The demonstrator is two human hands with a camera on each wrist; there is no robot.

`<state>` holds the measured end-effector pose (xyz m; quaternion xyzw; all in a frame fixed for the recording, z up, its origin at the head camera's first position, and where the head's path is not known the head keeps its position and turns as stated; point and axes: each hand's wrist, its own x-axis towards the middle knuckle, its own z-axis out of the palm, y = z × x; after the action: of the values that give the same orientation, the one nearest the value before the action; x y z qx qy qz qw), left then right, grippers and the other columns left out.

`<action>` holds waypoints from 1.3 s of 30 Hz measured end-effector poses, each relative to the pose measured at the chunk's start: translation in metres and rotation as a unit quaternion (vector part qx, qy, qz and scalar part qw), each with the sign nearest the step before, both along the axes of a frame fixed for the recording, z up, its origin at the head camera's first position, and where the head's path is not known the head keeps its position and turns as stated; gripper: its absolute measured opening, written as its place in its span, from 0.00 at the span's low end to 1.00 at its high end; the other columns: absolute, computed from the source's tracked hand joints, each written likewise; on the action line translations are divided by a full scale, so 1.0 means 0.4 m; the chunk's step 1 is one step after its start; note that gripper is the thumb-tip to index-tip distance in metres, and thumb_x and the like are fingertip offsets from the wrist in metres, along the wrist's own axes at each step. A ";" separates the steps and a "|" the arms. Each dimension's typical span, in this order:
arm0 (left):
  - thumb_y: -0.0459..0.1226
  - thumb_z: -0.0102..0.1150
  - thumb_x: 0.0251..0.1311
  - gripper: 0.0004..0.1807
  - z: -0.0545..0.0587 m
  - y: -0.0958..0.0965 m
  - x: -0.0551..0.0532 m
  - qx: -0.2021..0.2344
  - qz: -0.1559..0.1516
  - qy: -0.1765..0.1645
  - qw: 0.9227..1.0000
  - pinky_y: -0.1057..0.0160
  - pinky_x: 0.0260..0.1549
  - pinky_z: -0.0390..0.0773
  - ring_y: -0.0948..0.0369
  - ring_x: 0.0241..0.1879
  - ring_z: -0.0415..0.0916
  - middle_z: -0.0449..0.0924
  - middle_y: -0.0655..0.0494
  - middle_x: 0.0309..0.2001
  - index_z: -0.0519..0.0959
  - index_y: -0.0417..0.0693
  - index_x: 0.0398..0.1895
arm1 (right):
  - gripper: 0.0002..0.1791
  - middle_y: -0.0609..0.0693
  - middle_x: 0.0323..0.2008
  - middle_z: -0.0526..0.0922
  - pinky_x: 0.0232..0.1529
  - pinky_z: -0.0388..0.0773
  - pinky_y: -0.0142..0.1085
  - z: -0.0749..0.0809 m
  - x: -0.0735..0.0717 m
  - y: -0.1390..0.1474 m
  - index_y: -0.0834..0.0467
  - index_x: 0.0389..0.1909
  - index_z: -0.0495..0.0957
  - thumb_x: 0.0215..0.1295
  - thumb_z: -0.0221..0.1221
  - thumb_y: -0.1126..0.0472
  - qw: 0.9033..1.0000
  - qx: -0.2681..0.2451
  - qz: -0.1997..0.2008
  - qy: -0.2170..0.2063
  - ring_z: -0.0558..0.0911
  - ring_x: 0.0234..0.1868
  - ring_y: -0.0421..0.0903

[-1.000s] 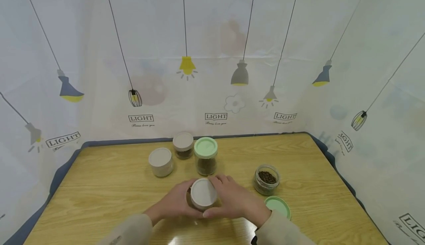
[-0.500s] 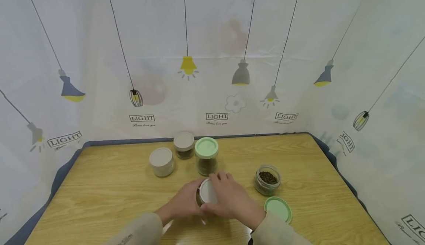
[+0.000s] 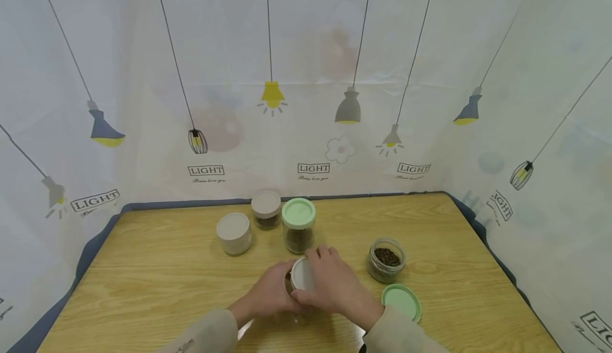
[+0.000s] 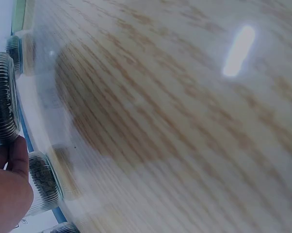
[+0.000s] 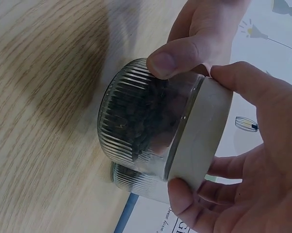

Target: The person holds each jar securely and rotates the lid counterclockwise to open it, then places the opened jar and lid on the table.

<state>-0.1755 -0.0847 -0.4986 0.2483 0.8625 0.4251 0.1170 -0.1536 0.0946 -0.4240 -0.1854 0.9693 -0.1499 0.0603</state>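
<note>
A ribbed glass jar (image 5: pixel 129 114) with dark contents, which look like coffee beans, is held tilted just above the table. My left hand (image 3: pixel 272 292) grips its glass body, thumb along the side in the right wrist view. On the jar's mouth sits an off-white lid (image 3: pixel 301 276). My right hand (image 3: pixel 337 284) holds this lid by its rim, thumb and fingers spread around the edge. The left wrist view catches only part of the left hand (image 4: pixel 10 194) and the jar's ribbed side (image 4: pixel 1 99).
Behind stand a green-lidded jar (image 3: pixel 298 225) and two white-lidded jars (image 3: pixel 234 233) (image 3: pixel 266 209). To the right are an uncovered jar of coffee beans (image 3: pixel 386 260) and a loose green lid (image 3: pixel 401 303). A printed cloth (image 3: pixel 306 129) surrounds the wooden table (image 3: pixel 143 278).
Both hands have shifted slightly right with the jar. My right hand has come further over the lid, covering more of it. The other jars stay put.
</note>
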 end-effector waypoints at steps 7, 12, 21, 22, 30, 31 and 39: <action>0.54 0.78 0.37 0.48 -0.001 0.001 0.000 0.016 -0.011 -0.015 1.000 0.61 0.52 0.77 0.62 0.52 0.76 0.79 0.60 0.54 0.70 0.52 0.65 | 0.43 0.54 0.47 0.76 0.34 0.80 0.44 0.003 0.001 0.003 0.58 0.59 0.72 0.48 0.65 0.33 1.000 -0.003 0.010 0.016 0.75 0.45 0.50; 0.54 0.78 0.37 0.47 0.000 0.000 -0.001 0.018 -0.013 -0.013 1.000 0.61 0.52 0.77 0.62 0.52 0.76 0.79 0.61 0.55 0.70 0.54 0.65 | 0.41 0.54 0.46 0.77 0.34 0.80 0.44 0.009 0.000 0.006 0.58 0.56 0.73 0.48 0.66 0.34 0.999 -0.005 0.025 0.025 0.76 0.45 0.50; 0.55 0.78 0.38 0.45 -0.008 0.006 -0.004 0.043 -0.031 -0.011 0.999 0.64 0.50 0.77 0.66 0.50 0.77 0.79 0.65 0.55 0.70 0.61 0.64 | 0.42 0.56 0.50 0.77 0.37 0.80 0.45 0.009 -0.008 0.021 0.57 0.57 0.73 0.47 0.66 0.33 0.999 0.001 0.043 0.025 0.76 0.47 0.51; 0.54 0.78 0.39 0.44 -0.009 0.007 -0.004 0.049 -0.034 -0.014 0.998 0.64 0.51 0.77 0.66 0.50 0.77 0.79 0.65 0.55 0.70 0.61 0.64 | 0.42 0.55 0.50 0.77 0.37 0.80 0.45 0.009 -0.009 0.022 0.57 0.57 0.74 0.47 0.66 0.33 0.999 0.002 0.044 0.025 0.76 0.47 0.51; 0.55 0.77 0.40 0.44 -0.013 0.013 -0.009 0.050 -0.043 -0.026 0.998 0.63 0.51 0.76 0.66 0.51 0.77 0.78 0.65 0.55 0.69 0.63 0.65 | 0.42 0.53 0.49 0.78 0.35 0.79 0.42 0.010 -0.016 0.036 0.55 0.56 0.75 0.43 0.69 0.34 0.998 -0.002 0.061 0.023 0.76 0.46 0.49; 0.55 0.77 0.40 0.44 -0.014 0.013 -0.008 0.044 -0.043 -0.023 0.998 0.64 0.51 0.76 0.66 0.51 0.77 0.79 0.64 0.54 0.69 0.62 0.65 | 0.42 0.52 0.49 0.78 0.35 0.78 0.40 0.011 -0.018 0.039 0.54 0.56 0.75 0.42 0.70 0.34 0.997 -0.003 0.069 0.020 0.76 0.45 0.48; 0.58 0.76 0.39 0.47 -0.026 0.013 -0.002 0.027 -0.042 -0.029 0.998 0.63 0.52 0.76 0.66 0.51 0.76 0.77 0.64 0.54 0.68 0.58 0.66 | 0.43 0.48 0.55 0.77 0.42 0.77 0.36 0.005 -0.028 0.055 0.48 0.61 0.73 0.38 0.74 0.42 0.991 -0.011 0.135 -0.014 0.73 0.51 0.48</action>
<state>-0.1761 -0.0795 -0.5091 0.2753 0.8356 0.4499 0.1533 -0.1648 0.1167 -0.4221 -0.3134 0.9326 -0.1540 0.0910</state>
